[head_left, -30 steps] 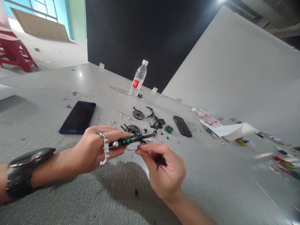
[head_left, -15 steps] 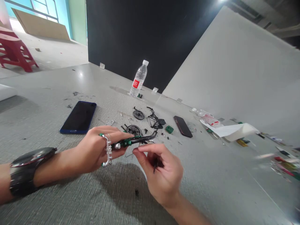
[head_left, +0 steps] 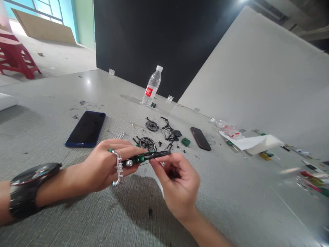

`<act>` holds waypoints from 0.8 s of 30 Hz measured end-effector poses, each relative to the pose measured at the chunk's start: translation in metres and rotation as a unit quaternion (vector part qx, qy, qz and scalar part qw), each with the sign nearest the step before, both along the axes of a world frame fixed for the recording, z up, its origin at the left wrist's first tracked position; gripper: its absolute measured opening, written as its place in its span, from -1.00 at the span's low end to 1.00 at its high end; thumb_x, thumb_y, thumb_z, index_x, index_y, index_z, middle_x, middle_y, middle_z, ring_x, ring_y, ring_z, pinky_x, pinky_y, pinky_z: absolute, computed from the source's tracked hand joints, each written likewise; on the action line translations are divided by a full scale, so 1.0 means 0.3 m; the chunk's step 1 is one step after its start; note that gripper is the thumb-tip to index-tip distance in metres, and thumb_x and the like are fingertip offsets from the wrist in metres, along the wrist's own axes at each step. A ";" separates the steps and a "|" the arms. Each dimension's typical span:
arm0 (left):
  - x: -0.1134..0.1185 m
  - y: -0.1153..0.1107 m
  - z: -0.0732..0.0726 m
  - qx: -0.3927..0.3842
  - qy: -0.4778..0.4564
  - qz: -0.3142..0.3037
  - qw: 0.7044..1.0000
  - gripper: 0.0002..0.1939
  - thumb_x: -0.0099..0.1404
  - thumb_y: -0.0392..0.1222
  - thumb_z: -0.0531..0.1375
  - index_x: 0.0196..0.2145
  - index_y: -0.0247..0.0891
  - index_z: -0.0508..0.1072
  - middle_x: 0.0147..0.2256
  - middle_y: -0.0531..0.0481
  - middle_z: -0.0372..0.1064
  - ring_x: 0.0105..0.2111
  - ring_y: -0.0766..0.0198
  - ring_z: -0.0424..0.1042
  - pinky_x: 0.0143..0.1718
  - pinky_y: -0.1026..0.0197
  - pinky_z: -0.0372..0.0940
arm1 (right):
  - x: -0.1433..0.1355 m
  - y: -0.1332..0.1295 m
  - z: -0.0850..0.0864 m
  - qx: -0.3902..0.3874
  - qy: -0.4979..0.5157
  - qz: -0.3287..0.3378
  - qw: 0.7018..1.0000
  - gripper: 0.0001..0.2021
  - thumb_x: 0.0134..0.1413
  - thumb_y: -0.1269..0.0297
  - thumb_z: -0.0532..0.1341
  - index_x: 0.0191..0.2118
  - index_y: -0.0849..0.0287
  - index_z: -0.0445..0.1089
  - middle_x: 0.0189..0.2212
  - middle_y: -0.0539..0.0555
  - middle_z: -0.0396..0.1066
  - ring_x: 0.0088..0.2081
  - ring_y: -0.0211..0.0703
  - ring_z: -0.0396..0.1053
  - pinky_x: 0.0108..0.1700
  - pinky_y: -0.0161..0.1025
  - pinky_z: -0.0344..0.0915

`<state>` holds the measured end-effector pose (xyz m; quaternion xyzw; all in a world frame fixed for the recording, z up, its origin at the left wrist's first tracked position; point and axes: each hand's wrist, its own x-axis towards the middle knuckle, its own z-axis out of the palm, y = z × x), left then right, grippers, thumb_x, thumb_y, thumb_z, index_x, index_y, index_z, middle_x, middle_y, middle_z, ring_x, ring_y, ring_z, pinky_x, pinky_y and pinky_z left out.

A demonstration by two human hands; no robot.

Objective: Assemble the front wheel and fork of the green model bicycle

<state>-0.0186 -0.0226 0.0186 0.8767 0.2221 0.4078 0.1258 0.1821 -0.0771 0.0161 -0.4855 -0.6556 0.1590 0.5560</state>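
Observation:
My left hand (head_left: 113,159) is closed around a small green and black model bicycle (head_left: 140,159), held on its side above the table. The bicycle's silver handlebar (head_left: 119,168) sticks out beside my knuckles, and its black wheel (head_left: 159,155) points right. My right hand (head_left: 180,183) is closed, thumb and fingertips at the underside of this wheel, pinching a thin metal wire piece (head_left: 145,163) that is mostly hidden. Just beyond lie a loose spoked wheel (head_left: 147,144), a black model bicycle frame (head_left: 168,132) and another wheel part (head_left: 152,126).
A blue phone (head_left: 86,128) lies left, a dark phone (head_left: 200,138) right. Near the green block (head_left: 185,141) are several tiny parts. A water bottle (head_left: 152,87) stands behind; another bottle (head_left: 227,129) lies by white paper (head_left: 252,141). A dark panel (head_left: 154,37) rises at the back.
My right hand has moved slightly up, bringing its fingertips and the wire piece against the underside of the bicycle's wheel. My left hand has barely moved.

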 end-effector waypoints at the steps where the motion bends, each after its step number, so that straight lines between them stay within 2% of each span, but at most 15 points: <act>1: 0.000 0.001 -0.001 -0.001 -0.002 0.002 1.000 -0.76 0.41 -0.24 0.17 -0.02 -0.34 0.49 -0.23 -0.10 0.59 -0.25 0.22 0.57 -0.19 0.20 0.44 | 0.000 -0.001 0.000 -0.002 -0.001 0.001 1.000 -0.92 0.12 0.34 0.35 -0.32 0.04 0.45 -0.62 -0.15 0.24 -0.64 -0.37 0.08 -0.63 -0.37 0.06; 4: 0.002 0.001 -0.006 -0.012 -0.017 0.012 1.000 -0.78 0.40 -0.26 0.18 -0.04 -0.35 0.49 -0.24 -0.09 0.59 -0.26 0.24 0.56 -0.19 0.25 0.43 | -0.002 -0.003 -0.002 0.001 -0.002 0.006 1.000 -0.91 0.12 0.37 0.34 -0.32 0.04 0.44 -0.58 -0.14 0.29 -0.63 -0.39 0.09 -0.63 -0.38 0.07; 8: 0.003 -0.001 -0.021 -0.039 -0.055 0.021 0.997 -0.80 0.38 -0.27 0.20 -0.05 -0.30 0.51 -0.24 -0.06 0.58 -0.29 0.30 0.55 -0.22 0.31 0.42 | -0.004 -0.004 -0.003 0.002 -0.002 0.010 1.000 -0.89 0.11 0.40 0.34 -0.31 0.03 0.43 -0.61 -0.17 0.25 -0.63 -0.39 0.08 -0.61 -0.39 0.05; 12: 0.003 0.001 -0.033 -0.045 -0.058 0.019 0.997 -0.79 0.38 -0.26 0.20 -0.04 -0.27 0.51 -0.23 -0.06 0.57 -0.28 0.29 0.54 -0.21 0.29 0.42 | -0.004 -0.002 -0.003 0.000 0.004 0.010 1.000 -0.89 0.12 0.40 0.33 -0.31 0.04 0.43 -0.58 -0.15 0.30 -0.63 -0.40 0.09 -0.61 -0.39 0.05; 17: 0.004 0.004 -0.023 -0.045 -0.053 0.025 0.997 -0.79 0.39 -0.26 0.19 -0.05 -0.28 0.51 -0.24 -0.07 0.58 -0.30 0.27 0.55 -0.23 0.26 0.44 | 0.000 -0.001 -0.004 0.004 0.001 0.002 1.000 -0.89 0.12 0.40 0.34 -0.32 0.05 0.42 -0.59 -0.15 0.29 -0.63 -0.40 0.09 -0.62 -0.39 0.06; 24: 0.008 0.005 -0.010 -0.007 -0.049 0.031 0.998 -0.81 0.38 -0.28 0.20 -0.08 -0.32 0.51 -0.28 -0.07 0.59 -0.31 0.27 0.56 -0.24 0.27 0.44 | 0.000 -0.001 -0.008 -0.001 0.007 0.007 1.000 -0.90 0.11 0.39 0.34 -0.31 0.05 0.43 -0.56 -0.13 0.32 -0.63 -0.38 0.11 -0.62 -0.37 0.07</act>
